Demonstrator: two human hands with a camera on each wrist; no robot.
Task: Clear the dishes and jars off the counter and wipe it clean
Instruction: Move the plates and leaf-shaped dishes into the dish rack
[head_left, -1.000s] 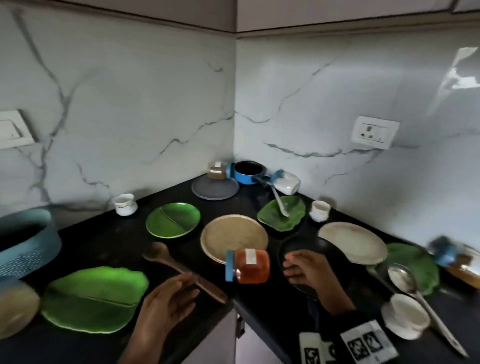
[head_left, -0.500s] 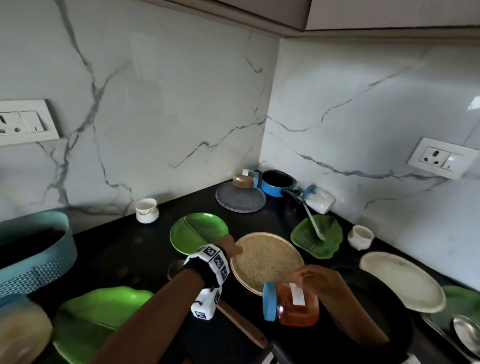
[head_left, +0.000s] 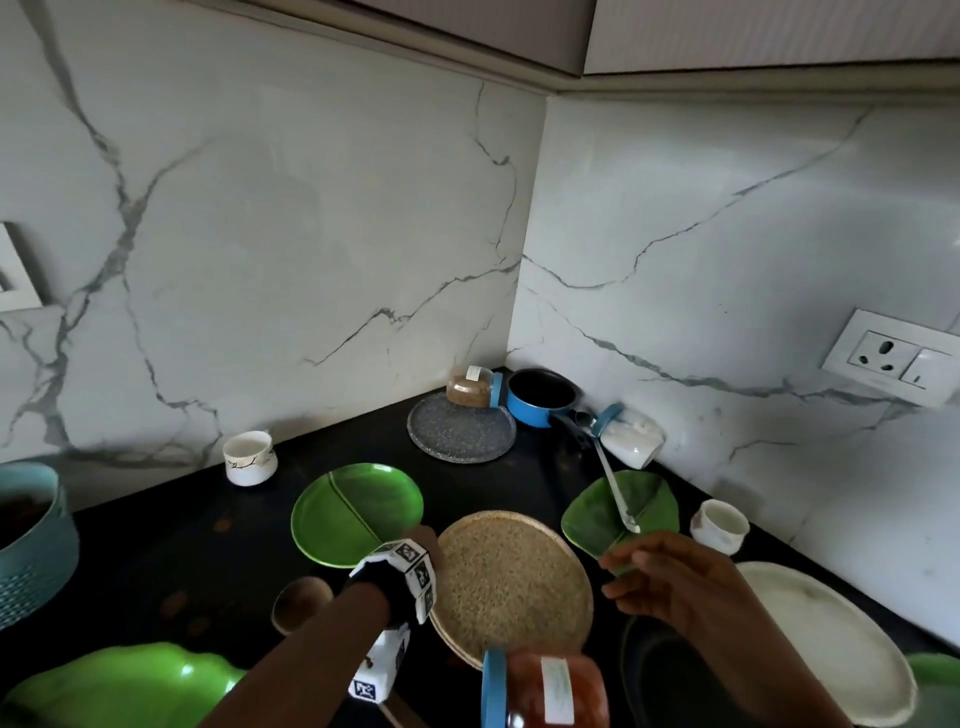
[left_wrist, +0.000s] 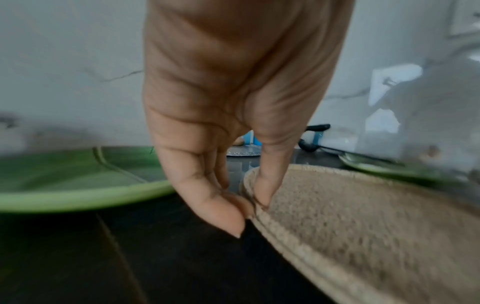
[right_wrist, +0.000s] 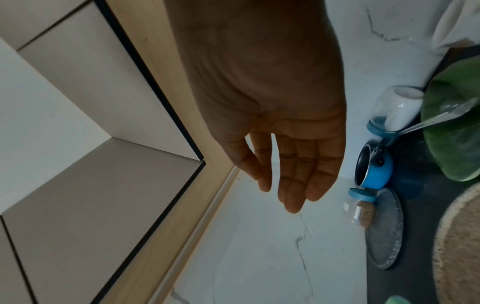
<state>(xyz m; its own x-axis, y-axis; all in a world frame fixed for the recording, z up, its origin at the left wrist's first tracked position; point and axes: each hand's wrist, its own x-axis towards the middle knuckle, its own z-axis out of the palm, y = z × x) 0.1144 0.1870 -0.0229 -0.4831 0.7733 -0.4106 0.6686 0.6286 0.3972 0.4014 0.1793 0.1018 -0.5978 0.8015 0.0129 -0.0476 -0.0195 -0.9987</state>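
My left hand (head_left: 426, 545) pinches the near-left rim of the tan speckled plate (head_left: 514, 582) on the black counter (head_left: 171, 535). In the left wrist view the thumb (left_wrist: 262, 193) lies on top of the tan plate (left_wrist: 363, 226) and the fingers (left_wrist: 223, 214) curl at its edge. My right hand (head_left: 660, 577) hovers open above the counter, beside the green leaf plate (head_left: 597, 514) that carries a metal spoon (head_left: 615, 488). The right hand (right_wrist: 293, 185) holds nothing, its fingers straight. An orange jar (head_left: 550, 691) with a blue lid lies on its side at the front.
A green round plate (head_left: 358, 512), a white cup (head_left: 249, 457), a wooden spoon (head_left: 301, 603) and a teal basket (head_left: 31, 540) stand left. The corner holds a grey plate (head_left: 462, 428), a brown jar (head_left: 470, 387), a blue saucepan (head_left: 540, 397) and a white jar (head_left: 631, 428). A cream plate (head_left: 826, 639) sits right.
My left hand left the wooden spoon's handle, reached forward and took hold of the tan plate's rim. My right hand rose from the black pan toward the leaf plate.
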